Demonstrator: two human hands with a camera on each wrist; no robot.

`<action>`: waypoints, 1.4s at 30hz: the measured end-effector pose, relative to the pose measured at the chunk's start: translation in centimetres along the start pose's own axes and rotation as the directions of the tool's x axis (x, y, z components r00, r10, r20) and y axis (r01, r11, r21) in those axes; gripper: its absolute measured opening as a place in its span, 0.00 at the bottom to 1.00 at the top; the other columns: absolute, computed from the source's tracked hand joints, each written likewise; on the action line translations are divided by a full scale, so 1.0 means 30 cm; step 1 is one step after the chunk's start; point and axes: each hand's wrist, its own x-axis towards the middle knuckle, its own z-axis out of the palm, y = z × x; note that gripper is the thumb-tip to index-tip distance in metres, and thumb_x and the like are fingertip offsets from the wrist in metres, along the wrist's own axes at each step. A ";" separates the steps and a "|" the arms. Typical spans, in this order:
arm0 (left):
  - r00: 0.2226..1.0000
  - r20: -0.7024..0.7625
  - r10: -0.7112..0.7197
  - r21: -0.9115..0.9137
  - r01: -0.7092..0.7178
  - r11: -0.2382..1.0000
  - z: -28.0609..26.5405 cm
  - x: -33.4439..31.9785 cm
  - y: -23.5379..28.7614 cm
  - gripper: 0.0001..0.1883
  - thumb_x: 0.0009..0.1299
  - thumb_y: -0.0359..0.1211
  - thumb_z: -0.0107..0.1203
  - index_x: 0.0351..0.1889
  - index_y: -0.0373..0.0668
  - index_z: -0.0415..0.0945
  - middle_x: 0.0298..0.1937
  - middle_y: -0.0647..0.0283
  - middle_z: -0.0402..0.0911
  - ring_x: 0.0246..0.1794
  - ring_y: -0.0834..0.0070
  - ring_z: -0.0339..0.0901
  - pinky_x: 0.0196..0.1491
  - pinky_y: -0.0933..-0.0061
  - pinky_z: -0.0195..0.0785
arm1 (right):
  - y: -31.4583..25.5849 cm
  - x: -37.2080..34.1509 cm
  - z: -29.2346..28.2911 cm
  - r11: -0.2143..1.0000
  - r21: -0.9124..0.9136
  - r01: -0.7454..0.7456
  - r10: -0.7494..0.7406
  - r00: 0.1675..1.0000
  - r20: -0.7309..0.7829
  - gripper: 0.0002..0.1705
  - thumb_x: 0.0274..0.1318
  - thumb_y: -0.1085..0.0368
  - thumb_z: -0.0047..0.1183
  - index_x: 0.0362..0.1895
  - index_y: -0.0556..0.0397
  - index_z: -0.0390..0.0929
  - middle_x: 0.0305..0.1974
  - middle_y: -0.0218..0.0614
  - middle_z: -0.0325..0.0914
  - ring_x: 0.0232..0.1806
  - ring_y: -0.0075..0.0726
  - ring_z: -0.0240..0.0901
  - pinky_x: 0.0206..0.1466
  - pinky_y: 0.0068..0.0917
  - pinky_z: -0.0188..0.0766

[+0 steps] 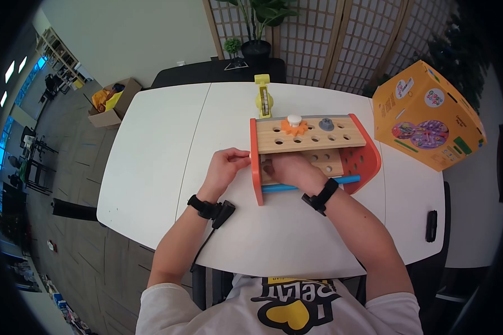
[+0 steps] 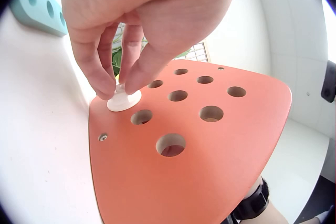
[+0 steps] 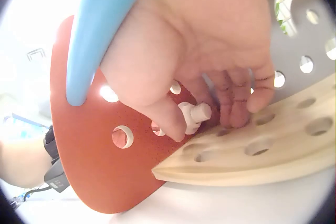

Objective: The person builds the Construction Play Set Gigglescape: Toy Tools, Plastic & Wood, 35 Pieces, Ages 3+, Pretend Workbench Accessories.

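Note:
A toy workbench with red side panels and a perforated wooden top stands in front of me. My left hand is at the outer face of its left panel. In the left wrist view, thumb and fingertips pinch a white round-headed plastic bolt that sits against the panel at a hole. My right hand reaches inside, between the top and the lower wooden shelf. There, in the right wrist view, its thumb and fingers hold a white plastic piece at the panel's inner face.
A blue rod crosses the workbench's front, under my right wrist. On top sit an orange gear with a white knob and a grey piece. Behind stands a yellow-green toy. A large orange box is at the right.

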 end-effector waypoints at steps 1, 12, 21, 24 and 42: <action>1.000 -0.002 -0.001 0.003 0.001 1.000 0.001 -0.001 0.003 0.10 0.73 0.25 0.62 0.49 0.30 0.84 0.45 0.57 0.88 0.47 0.74 0.82 0.55 0.73 0.74 | -0.007 0.001 -0.006 1.000 -0.013 -0.004 0.004 1.000 0.013 0.13 0.63 0.66 0.56 0.48 0.59 0.82 0.44 0.53 0.84 0.48 0.58 0.81 0.53 0.46 0.79; 1.000 0.007 0.009 -0.012 -0.009 1.000 -0.001 -0.003 0.000 0.10 0.73 0.25 0.61 0.49 0.29 0.84 0.46 0.56 0.88 0.48 0.74 0.83 0.56 0.73 0.74 | 0.012 0.008 0.000 1.000 0.004 0.022 -0.022 0.999 0.050 0.15 0.64 0.65 0.56 0.52 0.59 0.81 0.47 0.54 0.84 0.50 0.59 0.81 0.56 0.46 0.79; 1.000 0.002 0.017 0.014 -0.017 1.000 0.002 -0.002 0.001 0.10 0.73 0.25 0.62 0.48 0.29 0.84 0.45 0.57 0.88 0.48 0.73 0.82 0.55 0.72 0.74 | -0.003 0.001 -0.014 1.000 0.011 -0.024 0.023 0.999 0.046 0.16 0.61 0.70 0.55 0.52 0.58 0.81 0.49 0.52 0.84 0.53 0.57 0.81 0.56 0.46 0.79; 1.000 0.001 0.009 0.007 -0.009 1.000 0.002 -0.001 0.000 0.10 0.73 0.26 0.62 0.48 0.30 0.85 0.45 0.57 0.88 0.48 0.74 0.82 0.55 0.72 0.74 | -0.011 0.002 -0.024 1.000 0.004 -0.017 0.017 0.998 0.065 0.14 0.64 0.68 0.53 0.51 0.58 0.81 0.49 0.53 0.84 0.53 0.58 0.81 0.56 0.47 0.79; 1.000 -0.011 -0.021 0.017 0.021 1.000 0.006 -0.011 -0.001 0.16 0.76 0.33 0.61 0.54 0.31 0.82 0.47 0.57 0.87 0.47 0.72 0.82 0.54 0.71 0.76 | -0.070 -0.165 -0.142 0.992 0.089 0.095 -0.086 0.991 -0.100 0.15 0.70 0.62 0.53 0.52 0.59 0.82 0.49 0.51 0.84 0.49 0.56 0.81 0.51 0.43 0.79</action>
